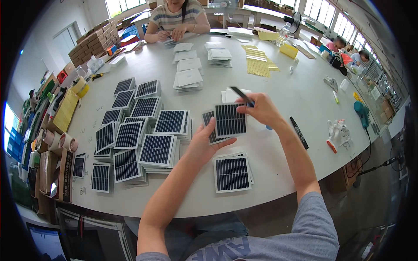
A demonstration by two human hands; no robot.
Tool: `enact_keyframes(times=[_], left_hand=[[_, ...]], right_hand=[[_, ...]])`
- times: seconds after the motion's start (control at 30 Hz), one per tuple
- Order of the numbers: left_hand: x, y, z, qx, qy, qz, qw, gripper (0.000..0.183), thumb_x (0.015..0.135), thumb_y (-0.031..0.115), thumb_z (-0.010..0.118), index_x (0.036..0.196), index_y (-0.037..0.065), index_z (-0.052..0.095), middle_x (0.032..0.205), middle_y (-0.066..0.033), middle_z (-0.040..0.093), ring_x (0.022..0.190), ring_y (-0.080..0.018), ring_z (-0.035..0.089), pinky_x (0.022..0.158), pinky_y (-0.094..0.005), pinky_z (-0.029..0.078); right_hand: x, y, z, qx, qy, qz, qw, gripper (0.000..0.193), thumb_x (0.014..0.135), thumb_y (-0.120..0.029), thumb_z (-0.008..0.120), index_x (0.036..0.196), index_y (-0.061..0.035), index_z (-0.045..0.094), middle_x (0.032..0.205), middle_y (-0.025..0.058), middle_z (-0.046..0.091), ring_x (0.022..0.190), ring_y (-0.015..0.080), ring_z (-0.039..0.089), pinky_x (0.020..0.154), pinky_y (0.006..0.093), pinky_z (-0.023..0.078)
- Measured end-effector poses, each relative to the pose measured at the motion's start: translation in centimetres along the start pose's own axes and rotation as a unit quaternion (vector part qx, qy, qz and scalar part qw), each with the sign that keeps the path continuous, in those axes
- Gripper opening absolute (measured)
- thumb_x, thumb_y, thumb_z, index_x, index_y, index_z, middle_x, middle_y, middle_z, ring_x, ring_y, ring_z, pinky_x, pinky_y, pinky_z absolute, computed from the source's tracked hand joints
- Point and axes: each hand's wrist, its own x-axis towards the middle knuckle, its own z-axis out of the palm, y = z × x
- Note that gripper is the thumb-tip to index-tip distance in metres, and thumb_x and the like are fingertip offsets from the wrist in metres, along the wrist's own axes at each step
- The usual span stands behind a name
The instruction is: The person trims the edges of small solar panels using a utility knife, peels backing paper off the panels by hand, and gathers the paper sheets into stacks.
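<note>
My left hand (207, 138) is closed round the lower left of a few small dark solar panels with white edges. The front solar panel (230, 121) faces up, overlapping another solar panel (207, 116) behind it. My right hand (258, 108) pinches the upper right corner of the front panel. Across its fingers lies a slim black pen-like tool (241, 95), blurred, so its exact kind is unclear. Below my hands a short stack of solar panels (231, 174) lies on the table. White cards (233, 94) show just beyond the held panels.
Many stacked solar panels (156, 150) fill the table's left side. White card piles (188, 79) stand beyond, before a seated person (178, 21). On the right lie a black marker (298, 132), gloves (338, 134) and a teal corded tool (361, 114). Yellow sheets (257, 61) lie farther back.
</note>
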Motion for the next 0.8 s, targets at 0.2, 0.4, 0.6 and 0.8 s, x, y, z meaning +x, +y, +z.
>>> enact_keyframes(times=[0.2,0.4,0.6,0.8], left_hand=[[0.3,0.4,-0.4,-0.064,-0.047,-0.044,0.996,0.046,0.106,0.040,0.032,0.132,0.005,0.047,0.128,-0.0175,0.057,0.120,-0.0376,0.057,0.098,-0.0623,0.050],[0.1,0.1,0.2,-0.037,-0.069,-0.049,0.996,0.044,0.106,0.036,0.032,0.134,0.003,0.043,0.128,-0.0170,0.057,0.119,-0.0362,0.057,0.098,-0.0622,0.049],[-0.1,0.1,0.3,0.031,-0.070,-0.019,0.997,0.046,0.106,0.038,0.032,0.134,0.003,0.043,0.128,-0.0156,0.056,0.117,-0.0341,0.058,0.096,-0.0590,0.052],[0.5,-0.2,-0.5,-0.015,-0.110,-0.030,0.993,0.050,0.105,0.044,0.033,0.135,0.006,0.043,0.130,-0.0168,0.056,0.120,-0.0372,0.057,0.097,-0.0604,0.051]], right_hand=[[1.3,1.8,-1.7,0.007,0.261,-0.017,0.965,0.015,0.085,-0.016,0.075,0.091,-0.0023,0.072,0.075,0.0033,0.069,0.066,0.0109,0.064,0.060,0.0256,0.050],[1.0,5.1,-0.1,-0.205,0.150,-0.126,0.959,0.015,0.083,-0.017,0.073,0.091,-0.0041,0.072,0.090,0.0124,0.069,0.079,0.0281,0.066,0.071,0.0370,0.052],[-0.5,-1.2,0.1,-0.061,-0.003,-0.077,0.995,0.026,0.081,-0.021,0.077,0.100,-0.0045,0.073,0.083,0.0092,0.067,0.074,0.0189,0.060,0.071,0.0335,0.049],[-0.1,-1.1,-0.8,0.018,0.067,0.039,0.997,0.022,0.081,-0.015,0.078,0.101,-0.0057,0.073,0.065,-0.0006,0.062,0.053,0.0050,0.051,0.050,0.0223,0.043]])
